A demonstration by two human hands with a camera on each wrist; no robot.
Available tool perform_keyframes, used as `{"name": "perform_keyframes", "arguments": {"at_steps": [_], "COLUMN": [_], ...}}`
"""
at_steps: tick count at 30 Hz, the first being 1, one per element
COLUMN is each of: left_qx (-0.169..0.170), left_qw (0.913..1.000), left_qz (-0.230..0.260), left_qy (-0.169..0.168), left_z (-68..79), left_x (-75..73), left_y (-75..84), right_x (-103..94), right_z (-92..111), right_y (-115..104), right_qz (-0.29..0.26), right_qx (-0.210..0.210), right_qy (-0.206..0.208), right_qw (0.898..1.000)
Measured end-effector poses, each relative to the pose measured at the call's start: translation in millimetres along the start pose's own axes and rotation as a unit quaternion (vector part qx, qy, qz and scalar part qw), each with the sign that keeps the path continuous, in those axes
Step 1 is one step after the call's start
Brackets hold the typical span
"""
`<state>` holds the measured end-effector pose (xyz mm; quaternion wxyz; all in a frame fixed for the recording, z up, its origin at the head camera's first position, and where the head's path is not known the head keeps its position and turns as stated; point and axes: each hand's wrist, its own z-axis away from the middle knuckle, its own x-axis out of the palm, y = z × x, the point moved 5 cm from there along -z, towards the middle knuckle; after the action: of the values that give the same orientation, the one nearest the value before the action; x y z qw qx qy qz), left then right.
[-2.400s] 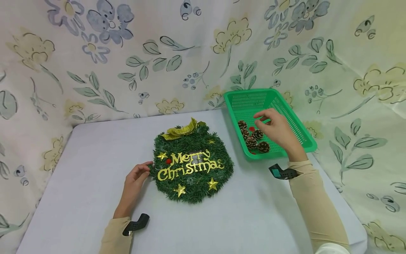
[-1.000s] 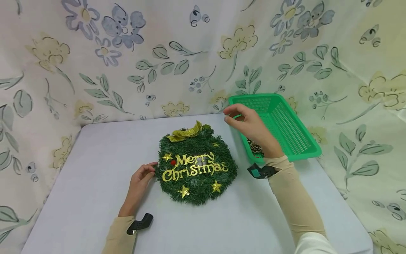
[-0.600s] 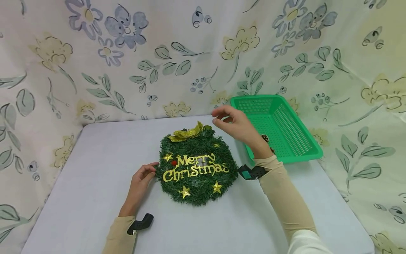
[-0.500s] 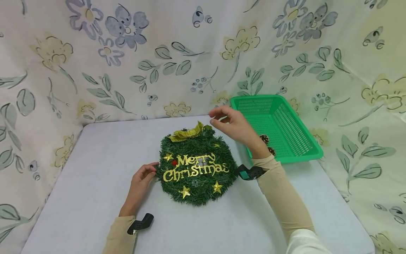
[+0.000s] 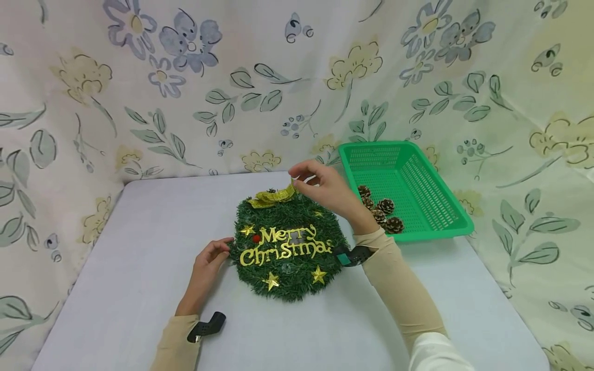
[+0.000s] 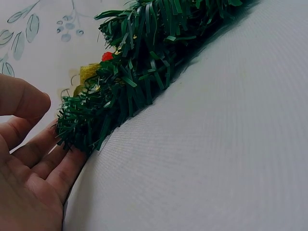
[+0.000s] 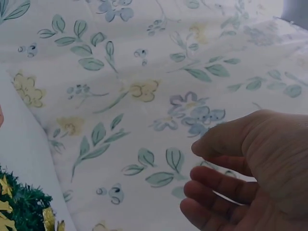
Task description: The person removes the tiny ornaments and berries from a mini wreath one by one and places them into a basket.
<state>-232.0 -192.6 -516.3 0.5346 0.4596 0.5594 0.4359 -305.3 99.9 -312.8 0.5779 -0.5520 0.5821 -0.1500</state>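
A green tinsel wreath (image 5: 287, 273) lies on the white table, with gold "Merry Christmas" lettering (image 5: 285, 245), gold stars, a red pom-pom (image 5: 257, 239) and a gold bow (image 5: 274, 197) at its top. My left hand (image 5: 208, 268) rests at the wreath's left edge. In the left wrist view, its fingertips touch the tinsel (image 6: 96, 115) from below, and the thumb is raised off it. Over the bow's right end hovers my right hand (image 5: 331, 193), fingers loosely bent. In the right wrist view nothing shows between that hand's thumb and fingers (image 7: 216, 183).
A green plastic basket (image 5: 459, 226) stands at the back right, several pine cones (image 5: 385, 206) in its left part. A floral cloth (image 5: 278, 93) hangs behind the table (image 5: 153, 221). Both wrists wear black camera mounts (image 5: 207, 327).
My right hand has moved left from above the basket to the wreath's bow, uncovering the pine cones. The left hand keeps its place at the wreath's edge. The head view has shifted slightly.
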Motion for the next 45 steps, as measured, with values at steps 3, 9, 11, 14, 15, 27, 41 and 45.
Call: {"name": "perform_keyframes", "arguments": {"at_steps": [3,9,11,14,15,27,41,45], "left_qx": [-0.001,0.0,0.001,0.001,0.001,-0.016,-0.005,-0.011], "left_qw": [1.0,1.0,1.0,1.0,1.0,0.9999,0.9999,0.9999], "left_qz": [-0.003,0.001,0.001,0.001,0.0,0.001,0.013,0.008], "left_qy": [0.001,0.0,0.0,0.001,0.0,-0.004,-0.004,-0.005], "left_z": [-0.2,-0.3,-0.5,-1.0,-1.2,-0.7,0.2,-0.1], "left_x": [-0.3,-0.6,-0.9,-1.1,-1.2,-0.7,0.0,-0.8], "left_y": [0.2,0.6,0.0,-1.1,-1.5,-0.5,-1.9,-2.4], "right_x": [8.3,23.6,28.5,35.7,38.2,68.3,105.6,114.8], "right_z": [-1,-5,-7,-9,-9,-16,-9,-10], "right_y": [3,8,11,15,16,35,60,67], "right_qz": [-0.009,-0.03,-0.033,-0.039,-0.04,-0.036,-0.025,-0.016], "right_qx": [0.007,0.012,0.016,0.022,0.025,0.046,0.071,0.077], "right_qy": [-0.011,-0.024,-0.029,-0.039,-0.043,-0.078,-0.12,-0.131], "right_qw": [1.0,0.999,0.999,0.998,0.998,0.995,0.99,0.988]}}
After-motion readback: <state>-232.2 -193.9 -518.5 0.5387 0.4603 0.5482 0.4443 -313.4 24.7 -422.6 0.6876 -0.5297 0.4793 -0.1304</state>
